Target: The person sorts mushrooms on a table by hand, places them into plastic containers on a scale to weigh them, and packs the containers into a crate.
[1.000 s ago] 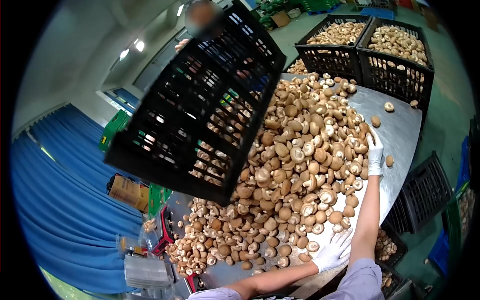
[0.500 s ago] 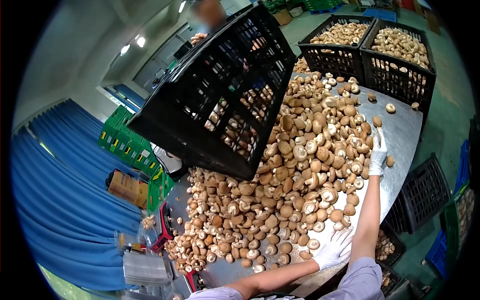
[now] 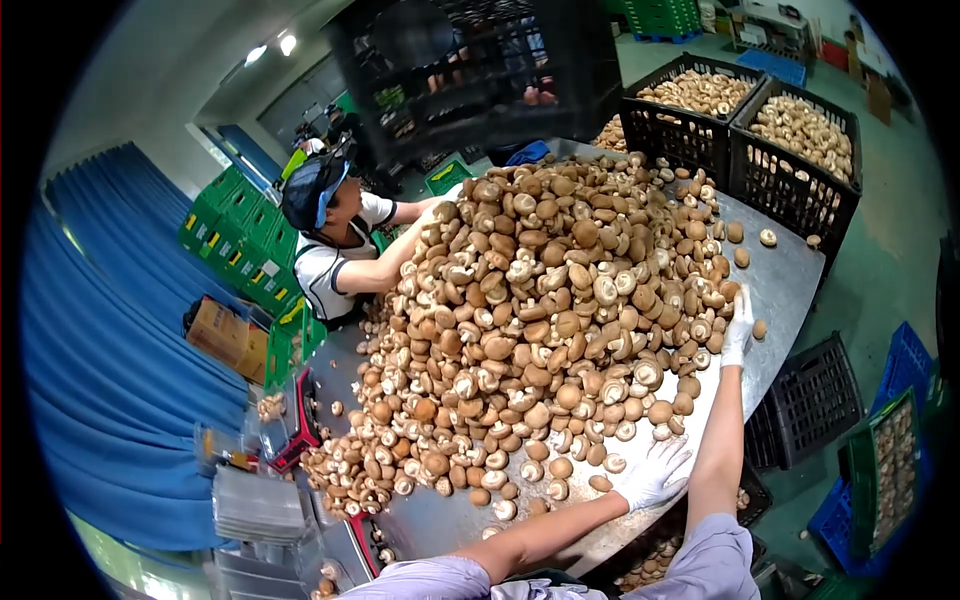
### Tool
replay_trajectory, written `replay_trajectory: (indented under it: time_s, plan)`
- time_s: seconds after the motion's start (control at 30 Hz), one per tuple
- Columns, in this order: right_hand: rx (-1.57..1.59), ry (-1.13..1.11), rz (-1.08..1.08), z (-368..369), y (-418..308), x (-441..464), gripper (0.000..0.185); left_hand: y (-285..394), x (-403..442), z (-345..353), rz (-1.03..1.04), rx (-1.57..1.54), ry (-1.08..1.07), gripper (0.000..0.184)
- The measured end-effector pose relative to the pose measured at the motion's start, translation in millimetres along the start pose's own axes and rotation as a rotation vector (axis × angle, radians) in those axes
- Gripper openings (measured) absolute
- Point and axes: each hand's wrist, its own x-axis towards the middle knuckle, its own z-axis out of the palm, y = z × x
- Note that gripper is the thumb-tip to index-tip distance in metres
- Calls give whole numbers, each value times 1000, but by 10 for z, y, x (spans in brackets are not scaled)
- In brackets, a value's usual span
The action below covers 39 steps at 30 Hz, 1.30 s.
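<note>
- Our left hand (image 3: 652, 474) lies flat, fingers spread, holding nothing, beside the mushrooms (image 3: 530, 335) heaped on the surface (image 3: 785, 280).
- Our right hand (image 3: 738, 330), fingers extended and unclenched, rests at the mushrooms' right edge.
- We judge each mushroom light, springy and easily bruised, best cupped gently around its cap (image 3: 660, 411).

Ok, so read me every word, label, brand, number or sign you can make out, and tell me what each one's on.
No text can be read anywhere in view.
Green crates: any print is too small to read.
Cardboard box: any print is too blurred to read.
</note>
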Motion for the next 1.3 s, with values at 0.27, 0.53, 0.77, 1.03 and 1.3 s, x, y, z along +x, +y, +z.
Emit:
replay_trajectory:
  time_s: [0.27,0.53,0.77,1.03,1.3]
  plan:
    - [62,0,39,-301,14,-715,43,5,-3,-46,19,52,-15,55]
    - [-124,-31,18,-436,-316,-1249,45,-110,-428,-218,-35,116,-119,54]
    - [-280,-17,-50,-454,-474,-1743,42,-294,-1054,-355,97,204,-29,45]
    - [-657,-140,-229,-442,-654,-2651,43,-258,-1683,-574,95,250,-23,40]
    - [-825,-198,-374,-439,-620,-2909,47,-259,-2143,-662,60,133,91,35]
